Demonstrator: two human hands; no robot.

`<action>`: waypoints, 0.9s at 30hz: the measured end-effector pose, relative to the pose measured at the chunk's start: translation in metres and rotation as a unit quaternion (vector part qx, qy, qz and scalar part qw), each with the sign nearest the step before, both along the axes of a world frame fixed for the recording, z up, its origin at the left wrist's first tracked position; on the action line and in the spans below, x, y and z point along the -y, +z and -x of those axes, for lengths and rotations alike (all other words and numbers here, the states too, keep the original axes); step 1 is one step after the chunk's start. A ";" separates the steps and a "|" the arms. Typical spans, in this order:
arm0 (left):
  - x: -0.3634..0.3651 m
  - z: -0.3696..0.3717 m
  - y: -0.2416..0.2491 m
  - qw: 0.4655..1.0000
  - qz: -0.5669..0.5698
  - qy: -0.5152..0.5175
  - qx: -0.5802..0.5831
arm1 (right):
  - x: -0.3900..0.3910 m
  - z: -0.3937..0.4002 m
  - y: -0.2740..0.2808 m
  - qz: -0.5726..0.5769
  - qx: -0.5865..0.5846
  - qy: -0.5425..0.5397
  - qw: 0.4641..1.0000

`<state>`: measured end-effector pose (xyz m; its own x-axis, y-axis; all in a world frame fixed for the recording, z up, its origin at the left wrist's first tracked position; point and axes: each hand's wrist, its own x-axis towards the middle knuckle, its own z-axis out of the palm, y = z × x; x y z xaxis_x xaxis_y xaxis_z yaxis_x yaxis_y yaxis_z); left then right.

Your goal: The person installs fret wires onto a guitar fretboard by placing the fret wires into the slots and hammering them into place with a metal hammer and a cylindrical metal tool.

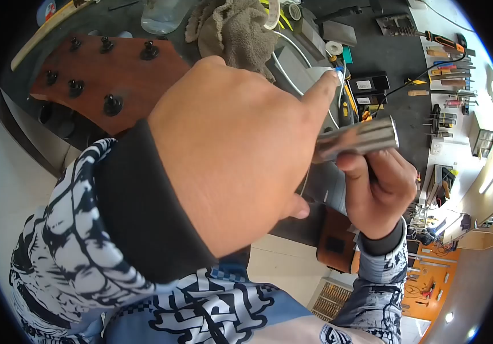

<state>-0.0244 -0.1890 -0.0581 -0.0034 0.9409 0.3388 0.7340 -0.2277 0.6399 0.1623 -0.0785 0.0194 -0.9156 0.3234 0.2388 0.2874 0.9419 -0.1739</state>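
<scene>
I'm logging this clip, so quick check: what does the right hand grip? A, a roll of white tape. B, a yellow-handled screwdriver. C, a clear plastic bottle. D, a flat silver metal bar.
D: the right hand is closed around a flat silver metal bar, whose end sticks out past the left hand.

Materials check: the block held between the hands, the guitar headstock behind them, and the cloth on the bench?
Block, gripped by the right hand with the left hand over it: likely metal, grey with a brushed sheen and bright streaks. Headstock: looks like wood, reddish-brown satin finish, with black tuner posts. Cloth: woven fabric, beige-grey, soft crumpled folds.
</scene>
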 end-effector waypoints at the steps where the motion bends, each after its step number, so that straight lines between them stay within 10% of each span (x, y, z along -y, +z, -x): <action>1: -0.001 0.002 -0.001 1.000 -0.021 0.013 0.006 | -0.005 0.003 -0.001 0.025 -0.010 0.009 1.000; 10: -0.004 0.004 -0.002 1.000 -0.001 -0.013 0.010 | 0.004 -0.010 0.013 -0.016 -0.056 -0.113 0.992; 27: -0.004 0.002 -0.002 1.000 0.007 0.011 -0.016 | -0.004 -0.007 -0.005 -0.074 -0.013 -0.021 0.997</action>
<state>-0.0264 -0.1849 -0.0600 -0.0139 0.9451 0.3264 0.7591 -0.2025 0.6187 0.1696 -0.0742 0.0141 -0.8945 0.3214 0.3109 0.3251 0.9448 -0.0414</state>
